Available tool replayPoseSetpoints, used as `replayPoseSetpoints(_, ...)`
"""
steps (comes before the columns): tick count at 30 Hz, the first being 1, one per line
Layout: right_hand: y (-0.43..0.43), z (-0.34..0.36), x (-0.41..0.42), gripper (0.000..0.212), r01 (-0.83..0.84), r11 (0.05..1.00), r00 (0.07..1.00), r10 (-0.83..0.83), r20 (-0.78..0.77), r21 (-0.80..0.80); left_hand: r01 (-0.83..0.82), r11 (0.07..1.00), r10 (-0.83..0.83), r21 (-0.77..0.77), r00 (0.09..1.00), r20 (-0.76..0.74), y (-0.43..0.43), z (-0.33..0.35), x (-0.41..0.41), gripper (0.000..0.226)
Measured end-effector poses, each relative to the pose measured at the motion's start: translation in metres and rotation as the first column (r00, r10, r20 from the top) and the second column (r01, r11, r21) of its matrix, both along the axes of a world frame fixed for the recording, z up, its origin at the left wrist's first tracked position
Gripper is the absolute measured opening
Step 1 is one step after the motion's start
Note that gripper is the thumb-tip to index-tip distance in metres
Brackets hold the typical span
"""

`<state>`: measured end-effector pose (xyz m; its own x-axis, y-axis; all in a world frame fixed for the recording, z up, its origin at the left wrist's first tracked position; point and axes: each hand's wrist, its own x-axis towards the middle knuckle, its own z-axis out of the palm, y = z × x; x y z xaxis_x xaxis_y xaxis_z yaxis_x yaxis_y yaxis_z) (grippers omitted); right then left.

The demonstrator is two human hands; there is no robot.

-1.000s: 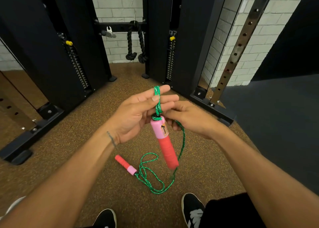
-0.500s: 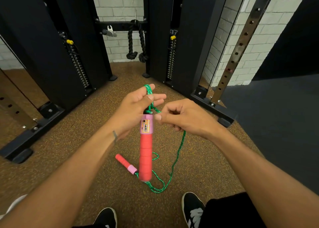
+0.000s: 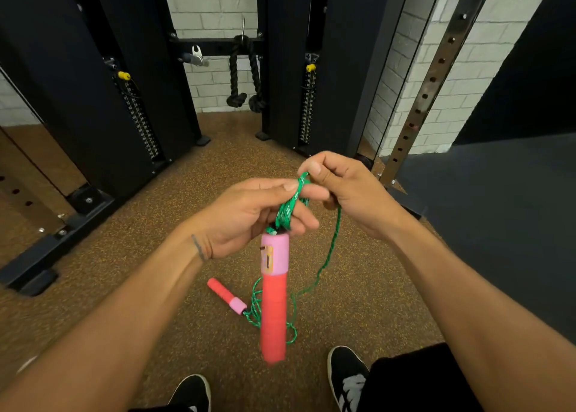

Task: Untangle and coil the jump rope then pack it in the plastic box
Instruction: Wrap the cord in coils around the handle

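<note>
A green jump rope [image 3: 329, 252] has two red handles with pink ends. One handle [image 3: 273, 299] hangs straight down from a bunch of green loops that my left hand [image 3: 246, 215] holds between its fingers. My right hand [image 3: 349, 190] pinches the rope at the top of those loops, just right of my left fingertips. From there the rope drops to a loose tangle on the floor. The other handle [image 3: 227, 296] lies on the floor beside that tangle. No plastic box is in view.
Black weight-stack columns [image 3: 93, 93] of a cable machine stand ahead on the brown speckled floor, with a black rope attachment [image 3: 246, 78] hanging between them. A perforated steel upright [image 3: 433, 81] rises at right beside a dark mat [image 3: 498, 212]. My black shoes [image 3: 346, 377] are at the bottom.
My right hand has risen from beside the pink end of the handle to the top of the loops. The hanging handle has swung from tilted to straight down.
</note>
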<state>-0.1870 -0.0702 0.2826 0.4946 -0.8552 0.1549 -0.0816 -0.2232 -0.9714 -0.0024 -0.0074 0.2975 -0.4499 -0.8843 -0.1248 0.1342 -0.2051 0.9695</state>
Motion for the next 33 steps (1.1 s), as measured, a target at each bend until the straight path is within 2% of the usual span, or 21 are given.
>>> replayPoseSetpoints(4, 0.005, -0.003, 0.005, 0.035, -0.101, 0.971, 0.995, 0.094, 0.042, 0.215, -0.083, 0.993, 0.084, -0.083, 0.997, 0.000, -0.002, 0.001, 0.001, 0.036)
replayPoseSetpoints(10, 0.006, -0.003, 0.009, 0.029, -0.121, 0.918, 0.990, 0.082, 0.117, 0.378, -0.138, 0.972, 0.164, -0.190, 0.978, 0.131, -0.003, -0.002, -0.002, 0.029)
replayPoseSetpoints(14, 0.006, -0.007, 0.011, 0.032, -0.139, 0.901, 0.988, 0.101, 0.113, 0.411, -0.131, 0.976, 0.154, -0.173, 0.981, 0.122, -0.002, -0.003, -0.001, 0.024)
replayPoseSetpoints(17, 0.010, -0.007, 0.016, 0.044, -0.146, 0.897, 0.986, 0.095, 0.139, 0.418, -0.118, 0.982, 0.127, -0.145, 0.990, 0.057, -0.001, -0.002, -0.003, 0.023)
replayPoseSetpoints(21, 0.016, 0.000, 0.021, 0.027, -0.214, 0.897, 0.963, 0.128, 0.236, 0.387, -0.149, 0.986, 0.140, -0.069, 0.983, -0.119, -0.001, -0.002, -0.006, 0.020)
replayPoseSetpoints(26, 0.016, 0.000, 0.028, 0.025, -0.128, 0.916, 0.974, 0.043, 0.223, 0.381, -0.204, 0.978, 0.188, -0.049, 0.955, -0.228, 0.000, -0.005, -0.014, 0.020)
replayPoseSetpoints(30, 0.015, 0.004, 0.029, 0.029, -0.007, 0.908, 0.971, -0.094, 0.218, 0.420, -0.223, 0.972, 0.204, -0.071, 0.956, -0.211, -0.001, -0.003, -0.019, 0.031)
replayPoseSetpoints(33, 0.016, 0.002, 0.025, 0.030, -0.005, 0.898, 0.976, -0.091, 0.196, 0.440, -0.187, 0.979, 0.169, -0.083, 0.967, -0.189, -0.001, -0.005, -0.018, 0.033)
